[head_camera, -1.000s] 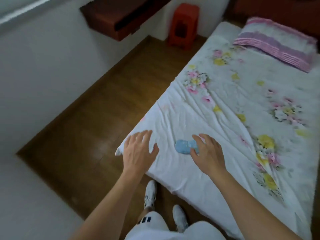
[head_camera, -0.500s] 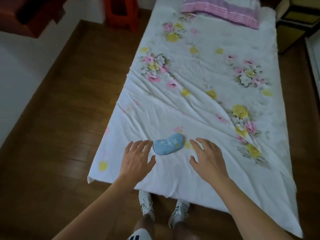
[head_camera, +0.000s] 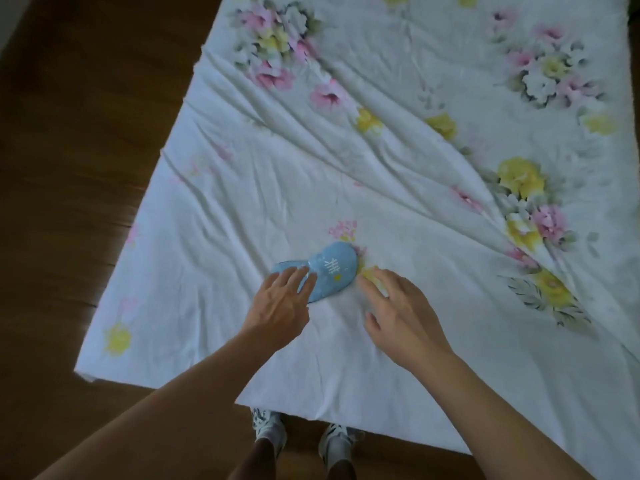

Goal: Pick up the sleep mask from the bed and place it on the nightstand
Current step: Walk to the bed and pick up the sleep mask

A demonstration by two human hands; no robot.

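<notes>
A light blue sleep mask (head_camera: 332,268) with a white pattern lies flat on the bed's white floral sheet (head_camera: 398,174), near the foot edge. My left hand (head_camera: 280,303) rests its spread fingertips on the mask's left end and covers part of it. Just right of the mask, my right hand (head_camera: 398,310) hovers with fingers apart, its fingertips close to the mask's right edge. Neither hand has closed around the mask. The nightstand is out of view.
Dark wooden floor (head_camera: 69,168) runs along the bed's left side and below its foot edge. My two feet in white shoes (head_camera: 301,431) stand at the foot of the bed. The sheet is wrinkled with diagonal folds.
The view has come closer and lower over the bed. My left hand has moved right onto the mask's left end; my right hand has drawn in toward its right edge.
</notes>
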